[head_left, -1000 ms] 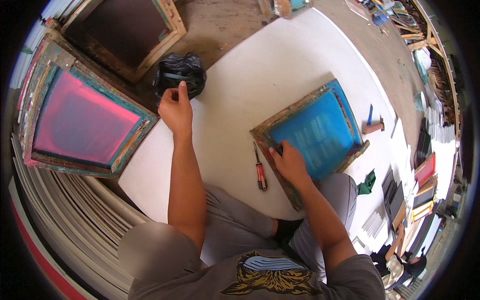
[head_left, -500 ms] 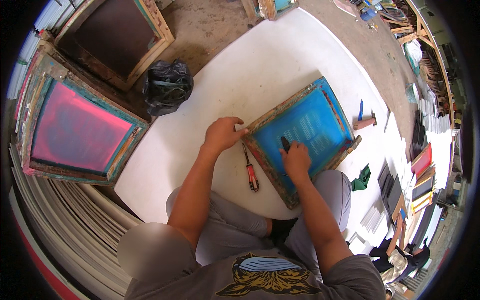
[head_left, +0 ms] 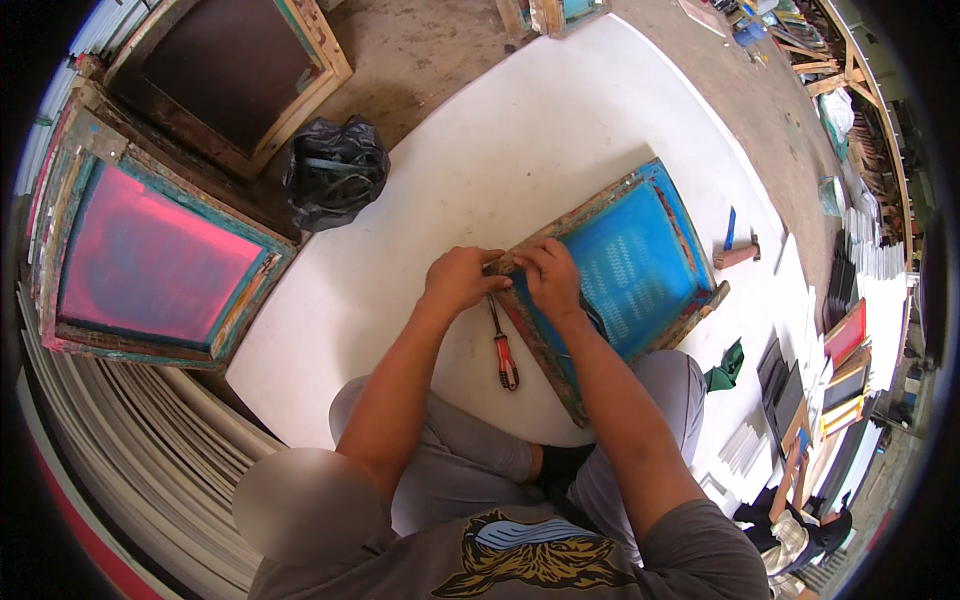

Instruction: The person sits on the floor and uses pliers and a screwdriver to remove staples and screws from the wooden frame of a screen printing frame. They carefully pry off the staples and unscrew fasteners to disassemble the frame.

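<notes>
A screen-printing frame (head_left: 640, 345) with worn wooden bars and blue mesh (head_left: 625, 265) lies tilted before me, its near side by my right knee. My left hand (head_left: 462, 281) is closed around its left corner, thumb toward the right hand. My right hand (head_left: 550, 280) pinches at the same corner from the mesh side; anything between those fingertips is hidden. A dark handle-like piece (head_left: 597, 320) shows over the mesh beside my right wrist, mostly covered. Just below my left hand, a red-and-black screwdriver (head_left: 506, 362) rests on the white surface.
A hammer (head_left: 738, 256) and a blue-handled tool (head_left: 730, 228) lie right of the frame, with a green cloth (head_left: 725, 367) nearer. At left stand a pink-mesh frame (head_left: 160, 265) and a black plastic bag (head_left: 335, 172). Another person (head_left: 795, 520) works at the lower right.
My right hand has moved up and left from the middle of the blue mesh to the frame's left corner. The left hand has shifted slightly down and now grips that corner.
</notes>
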Tool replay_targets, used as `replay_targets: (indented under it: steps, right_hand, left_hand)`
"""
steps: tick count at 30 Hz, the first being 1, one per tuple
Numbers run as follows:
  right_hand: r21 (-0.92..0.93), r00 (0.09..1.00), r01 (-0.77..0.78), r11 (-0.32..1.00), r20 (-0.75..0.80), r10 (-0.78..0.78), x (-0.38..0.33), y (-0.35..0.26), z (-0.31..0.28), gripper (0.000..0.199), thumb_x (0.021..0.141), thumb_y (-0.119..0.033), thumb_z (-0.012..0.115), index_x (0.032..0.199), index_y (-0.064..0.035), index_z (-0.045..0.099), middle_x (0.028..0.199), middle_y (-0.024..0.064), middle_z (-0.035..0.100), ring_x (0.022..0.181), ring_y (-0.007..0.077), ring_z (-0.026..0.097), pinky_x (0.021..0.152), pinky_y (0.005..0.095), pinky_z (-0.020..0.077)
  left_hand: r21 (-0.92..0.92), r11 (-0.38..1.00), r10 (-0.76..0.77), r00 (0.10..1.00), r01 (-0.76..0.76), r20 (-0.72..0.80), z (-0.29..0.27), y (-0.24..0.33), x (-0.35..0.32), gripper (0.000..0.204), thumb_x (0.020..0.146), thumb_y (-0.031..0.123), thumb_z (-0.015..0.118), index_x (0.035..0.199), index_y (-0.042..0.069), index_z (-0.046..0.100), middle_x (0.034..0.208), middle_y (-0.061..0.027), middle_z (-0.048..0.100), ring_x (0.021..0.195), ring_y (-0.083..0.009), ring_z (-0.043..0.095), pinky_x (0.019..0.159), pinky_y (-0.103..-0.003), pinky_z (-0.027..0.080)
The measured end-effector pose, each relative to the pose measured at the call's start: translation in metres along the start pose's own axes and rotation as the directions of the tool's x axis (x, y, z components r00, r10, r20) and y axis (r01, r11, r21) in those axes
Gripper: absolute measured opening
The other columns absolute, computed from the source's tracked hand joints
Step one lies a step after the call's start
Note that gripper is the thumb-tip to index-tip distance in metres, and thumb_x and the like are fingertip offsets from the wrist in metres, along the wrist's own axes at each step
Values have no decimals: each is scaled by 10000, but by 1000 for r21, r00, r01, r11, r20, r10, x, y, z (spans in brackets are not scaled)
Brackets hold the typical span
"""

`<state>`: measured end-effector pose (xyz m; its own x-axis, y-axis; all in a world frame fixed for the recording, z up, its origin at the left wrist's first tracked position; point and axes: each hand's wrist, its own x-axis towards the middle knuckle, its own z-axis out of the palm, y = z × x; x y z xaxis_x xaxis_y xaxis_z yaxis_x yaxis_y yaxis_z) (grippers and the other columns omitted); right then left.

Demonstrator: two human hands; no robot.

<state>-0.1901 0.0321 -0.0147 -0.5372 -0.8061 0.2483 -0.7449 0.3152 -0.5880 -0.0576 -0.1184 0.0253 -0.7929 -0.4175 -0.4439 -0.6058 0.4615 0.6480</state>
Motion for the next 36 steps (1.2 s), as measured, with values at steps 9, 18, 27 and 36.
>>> replay_targets:
  steps: [9,18,27,36]
  right_hand:
    - [-25,961,-256,966,-111,251,7,25,-5,165,909,-180,701,990,-41,664,963,131,641,838,335,643,697,419,515]
    - [664,834,-537,520,324,447,21,11,-15,209,1032,-235,575,1077,-33,604,821,53,617,598,143,596,542,288,488]
    - [102,932,-353,930,-52,359,28,38,-17,350,993,-296,615,1082,39,563,875,202,692,767,346,706,640,439,547]
    - [-497,759,-477,725,183,625,55,-15,-28,425,1011,-383,549,1069,27,648,1040,262,692,961,458,686,838,550,553]
  left_hand:
    - [20,998,-64,998,64,-2,0,6,-3,516,796,443,800,1271,263,711,1033,-88,758,964,-277,716,823,-417,565]
    - [2,997,-81,997,81,19,-4,7,-3,506,814,469,781,1273,266,709,1014,-110,761,973,-293,722,841,-425,559]
    - [10,996,-88,996,88,0,0,8,-2,510,812,476,783,1271,265,711,1028,-94,762,976,-289,721,842,-426,556]
    - [8,996,-87,996,87,-12,2,6,-1,499,807,473,787,1259,272,718,1024,-104,759,972,-288,721,834,-427,558]
